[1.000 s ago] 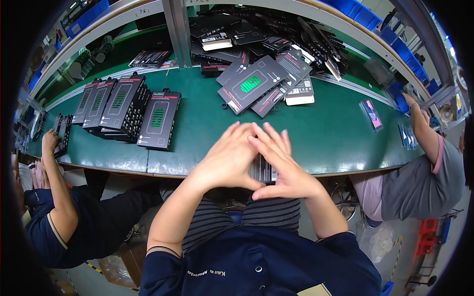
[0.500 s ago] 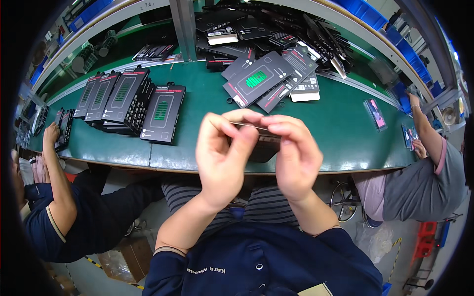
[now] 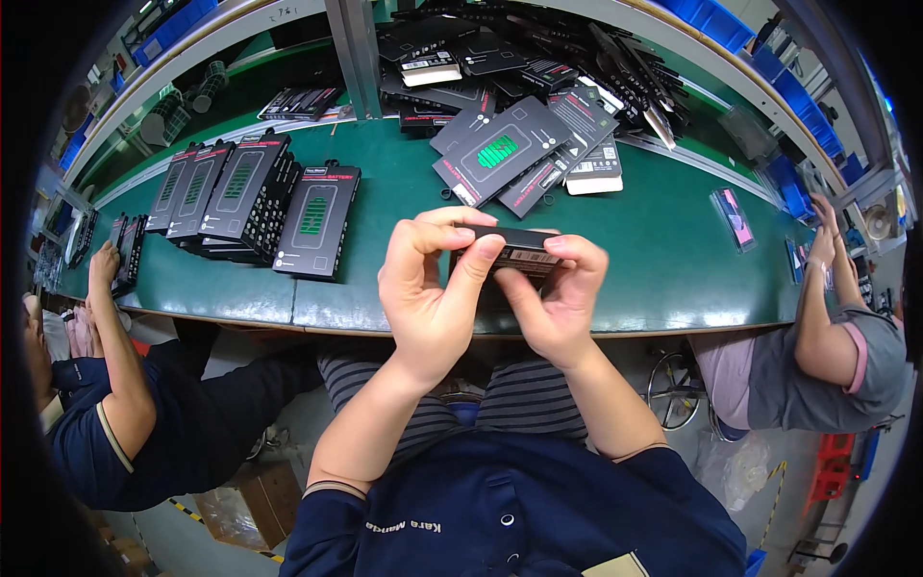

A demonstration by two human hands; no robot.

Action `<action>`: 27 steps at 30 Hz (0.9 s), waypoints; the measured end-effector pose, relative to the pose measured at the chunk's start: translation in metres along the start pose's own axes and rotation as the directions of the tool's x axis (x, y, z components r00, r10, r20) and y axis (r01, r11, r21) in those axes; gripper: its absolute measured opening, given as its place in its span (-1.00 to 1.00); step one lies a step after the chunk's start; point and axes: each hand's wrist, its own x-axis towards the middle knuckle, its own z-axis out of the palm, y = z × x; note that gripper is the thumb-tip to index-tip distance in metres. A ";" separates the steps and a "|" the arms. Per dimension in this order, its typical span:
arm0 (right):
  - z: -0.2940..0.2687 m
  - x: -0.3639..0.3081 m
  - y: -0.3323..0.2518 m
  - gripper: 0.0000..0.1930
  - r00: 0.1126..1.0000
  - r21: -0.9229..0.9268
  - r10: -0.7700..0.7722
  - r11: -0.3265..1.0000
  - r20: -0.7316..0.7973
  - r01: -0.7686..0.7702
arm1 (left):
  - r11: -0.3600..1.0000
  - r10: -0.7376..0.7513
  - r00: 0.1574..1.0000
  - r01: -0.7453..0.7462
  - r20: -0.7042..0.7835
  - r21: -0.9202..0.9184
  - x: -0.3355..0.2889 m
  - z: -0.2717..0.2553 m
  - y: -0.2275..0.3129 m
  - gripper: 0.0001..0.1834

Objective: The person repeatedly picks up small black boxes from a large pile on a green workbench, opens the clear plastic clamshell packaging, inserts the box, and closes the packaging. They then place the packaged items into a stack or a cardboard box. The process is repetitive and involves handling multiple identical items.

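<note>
A small black battery box (image 3: 515, 237) is held upright between both hands, its narrow black end facing up and a printed label showing below. My left hand (image 3: 435, 288) grips its left side, thumb on the near face and fingers behind. On the other side my right hand (image 3: 561, 296) pinches the right end with fingers and thumb. The lower part of the box is partly covered by the fingers. Beyond my hands lies a flat dark carton (image 3: 500, 151) with a green battery picture, on top of others.
Left of my hands stand stacks of boxes (image 3: 245, 188) and a front box (image 3: 317, 223). A large heap of dark cartons (image 3: 625, 82) fills the back. People work on both sides; a clear-packed item (image 3: 734, 220) lies at right on the green table (image 3: 385, 279).
The box's top edge now lies closed and flat where a thin flap stood up before. My right thumb has come onto its near face. The right-hand person's arms have risen.
</note>
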 end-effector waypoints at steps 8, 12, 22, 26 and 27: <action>0.005 0.019 -0.020 -0.81 0.737 -0.316 -0.321 0.750 0.594 0.581 | 0.693 -0.689 0.720 0.687 0.080 -0.218 0.006 -0.046 0.029 -0.18; -0.006 0.055 0.017 -0.73 0.622 -0.500 -0.023 0.571 0.783 0.651 | 0.820 -0.320 0.937 0.347 -0.140 0.454 0.030 -0.110 0.012 -0.27; -0.037 0.065 0.035 -0.33 0.706 -0.750 0.268 0.332 0.656 0.572 | 0.237 -0.199 0.911 -0.313 0.362 0.920 0.021 -0.072 0.009 -0.42; -0.066 0.045 0.006 -0.28 0.654 -0.591 0.156 0.616 0.740 0.521 | 0.335 -0.403 0.807 -0.309 0.432 0.890 -0.003 -0.041 -0.001 -0.14; -0.084 0.045 0.008 -0.33 0.720 -0.666 0.170 0.563 0.673 0.490 | 0.353 -0.467 0.742 -0.342 0.480 0.871 -0.005 -0.039 0.006 -0.12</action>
